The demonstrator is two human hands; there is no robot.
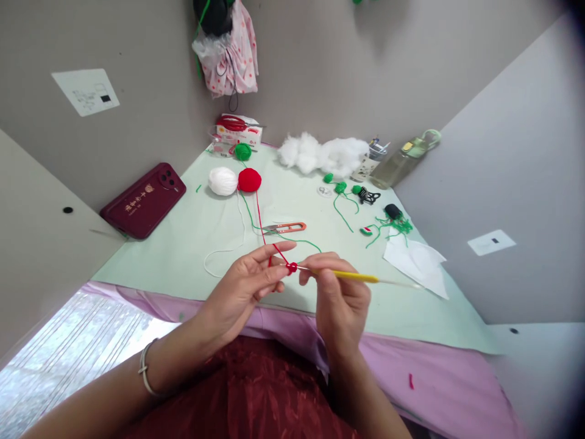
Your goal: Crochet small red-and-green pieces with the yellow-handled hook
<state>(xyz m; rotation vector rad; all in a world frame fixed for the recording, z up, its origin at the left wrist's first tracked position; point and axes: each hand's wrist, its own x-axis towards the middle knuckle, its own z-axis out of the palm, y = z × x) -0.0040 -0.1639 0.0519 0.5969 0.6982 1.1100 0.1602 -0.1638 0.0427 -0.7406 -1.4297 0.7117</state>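
Between thumb and fingers, my left hand (256,274) pinches a small red crochet piece (292,267), with red yarn (259,213) running over the raised index finger. That strand leads back to the red yarn ball (249,180) on the table. My right hand (340,299) is closed round a crochet hook (354,276) with a yellow handle. The hook's thin metal tip meets the red piece; whether it sits inside a loop is too small to tell. Just beyond my hands lie orange thread snips (287,227).
White (223,182) and green (242,152) yarn balls stand at the back left, near a dark red phone (144,201). White stuffing (322,153), a bottle (404,160), green crochet pieces (340,187) and white paper (415,262) lie towards the back and right. Partition walls flank the table.
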